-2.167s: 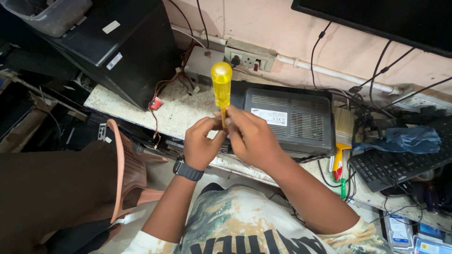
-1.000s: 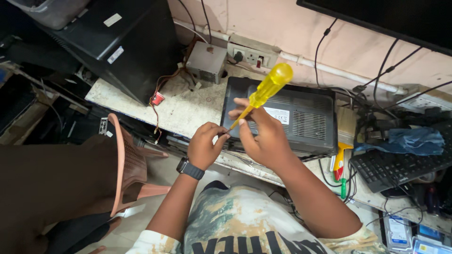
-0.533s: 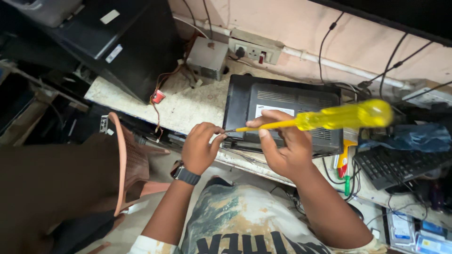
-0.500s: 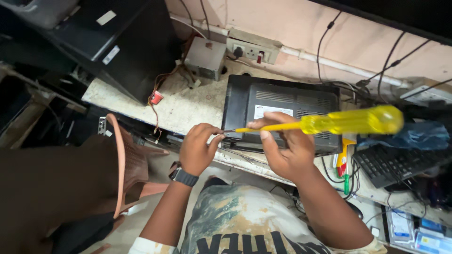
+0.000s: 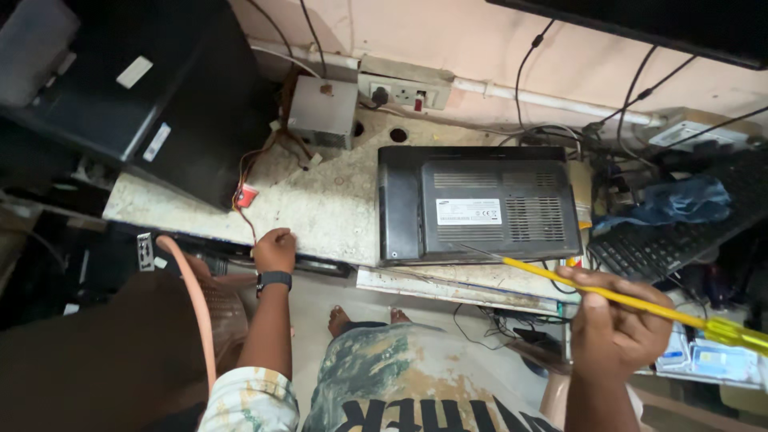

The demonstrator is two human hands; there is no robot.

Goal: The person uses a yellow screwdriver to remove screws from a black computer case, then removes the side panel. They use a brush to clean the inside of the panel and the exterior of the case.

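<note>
My right hand (image 5: 612, 324) grips a long screwdriver (image 5: 632, 300) with a yellow shaft sleeve and a clear yellow handle; its metal tip points left over the front edge of a black laptop (image 5: 480, 204) lying underside up on the stone bench (image 5: 328, 200). My left hand (image 5: 274, 248), with a black watch on the wrist, rests as a loose fist on the bench's front edge, left of the laptop; nothing can be seen in it.
A black computer case (image 5: 136, 96) stands at the left. A grey power supply (image 5: 322, 112) and a wall socket strip (image 5: 404, 88) sit at the back. A black keyboard (image 5: 672, 236), a blue cloth (image 5: 668, 200) and tangled cables lie at the right.
My hands have parted. The right hand swung the screwdriver down and to the right, away from the left hand. The left hand dropped to the bench edge.
</note>
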